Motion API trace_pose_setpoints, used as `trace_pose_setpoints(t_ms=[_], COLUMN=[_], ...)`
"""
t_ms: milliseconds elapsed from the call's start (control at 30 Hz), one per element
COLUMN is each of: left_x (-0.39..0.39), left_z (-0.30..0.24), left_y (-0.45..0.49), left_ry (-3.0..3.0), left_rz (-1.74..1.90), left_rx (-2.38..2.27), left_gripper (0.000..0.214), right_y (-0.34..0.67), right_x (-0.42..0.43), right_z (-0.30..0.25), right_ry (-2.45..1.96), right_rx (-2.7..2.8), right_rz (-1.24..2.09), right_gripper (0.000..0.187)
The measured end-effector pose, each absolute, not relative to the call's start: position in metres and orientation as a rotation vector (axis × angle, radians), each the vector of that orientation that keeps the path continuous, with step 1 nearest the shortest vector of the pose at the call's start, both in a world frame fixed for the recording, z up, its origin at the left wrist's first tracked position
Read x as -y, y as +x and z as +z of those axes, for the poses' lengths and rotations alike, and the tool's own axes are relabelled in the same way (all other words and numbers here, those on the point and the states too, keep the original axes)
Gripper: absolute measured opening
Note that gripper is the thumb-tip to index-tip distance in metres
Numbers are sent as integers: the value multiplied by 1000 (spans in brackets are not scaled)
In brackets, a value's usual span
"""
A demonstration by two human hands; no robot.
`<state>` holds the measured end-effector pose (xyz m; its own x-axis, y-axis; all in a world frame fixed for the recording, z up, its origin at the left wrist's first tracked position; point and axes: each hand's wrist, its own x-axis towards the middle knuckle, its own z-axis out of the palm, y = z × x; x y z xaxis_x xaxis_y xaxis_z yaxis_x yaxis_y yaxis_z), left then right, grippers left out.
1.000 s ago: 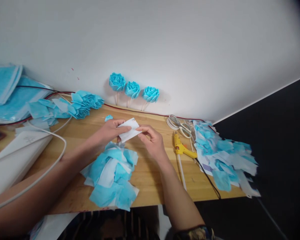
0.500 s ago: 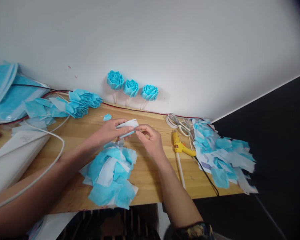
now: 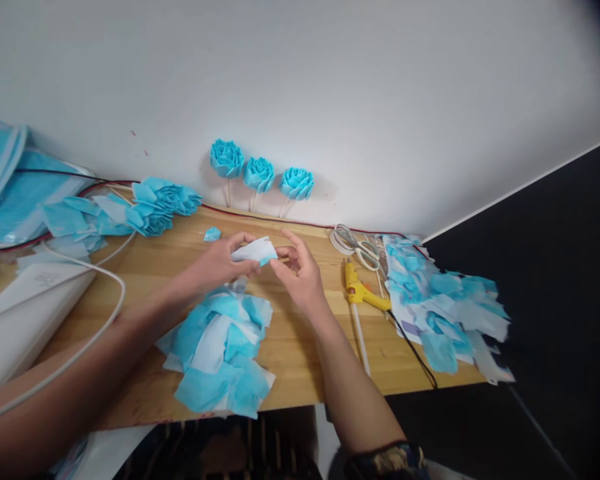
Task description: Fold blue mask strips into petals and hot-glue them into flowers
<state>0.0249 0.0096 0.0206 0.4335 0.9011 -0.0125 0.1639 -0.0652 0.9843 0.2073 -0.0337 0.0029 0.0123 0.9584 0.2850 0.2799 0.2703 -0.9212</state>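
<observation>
Over the wooden table, my left hand pinches a small white-and-blue piece of non-woven fabric between thumb and fingers. My right hand is at the fabric's right corner, its thumb and curled fingers closed there while the index finger is raised. The white face of the fabric is toward me, with a blue strip along its lower right edge. Below my hands lies a pile of blue and white fabric pieces. A small blue folded piece rests just beyond my left hand.
Three blue fabric roses on sticks lean against the wall. More blue flowers lie left, near a white box and cable. To the right are scissors, a yellow glue gun and another fabric pile.
The fabric has turned, showing more of its white face. My right index finger has lifted off it and stretched upward. The view has shifted slightly.
</observation>
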Motion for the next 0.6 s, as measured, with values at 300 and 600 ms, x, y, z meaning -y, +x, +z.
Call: trace_pose_setpoints(t_ms=[300,600], left_x=[-9,-8], left_z=[20,16], left_y=[24,27], left_ry=[1551,1230], left_rz=[885,865], left_rx=[-962,-738], left_gripper=[46,42], right_y=[209,203], right_x=[32,33], right_z=[-3,-3], right_ry=[-1238,-1086], right_rx=[1506,1278], right_rz=[796,874], right_gripper=[63,59])
